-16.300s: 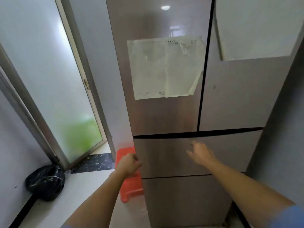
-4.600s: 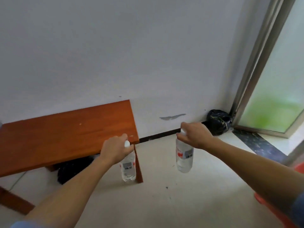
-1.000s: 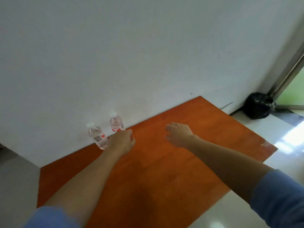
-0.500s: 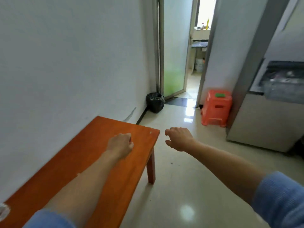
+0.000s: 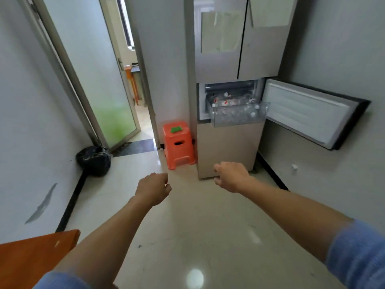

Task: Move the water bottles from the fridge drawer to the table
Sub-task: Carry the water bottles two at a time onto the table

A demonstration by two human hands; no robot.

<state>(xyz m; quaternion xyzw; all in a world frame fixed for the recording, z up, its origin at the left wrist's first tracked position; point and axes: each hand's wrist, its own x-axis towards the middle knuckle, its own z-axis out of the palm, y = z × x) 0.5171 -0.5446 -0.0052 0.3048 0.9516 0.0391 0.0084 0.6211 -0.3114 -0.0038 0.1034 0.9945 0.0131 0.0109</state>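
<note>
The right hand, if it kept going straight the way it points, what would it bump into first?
Probably the fridge. The empty right hand reaches toward its closed lower front, below the pulled-out fridge drawer of water bottles. Nothing shows in between, though depth is hard to judge.

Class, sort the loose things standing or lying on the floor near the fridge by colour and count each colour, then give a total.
Orange: 1, the plastic stool beside the fridge
Black: 1, the bin bag against the wall
Total: 2
</note>
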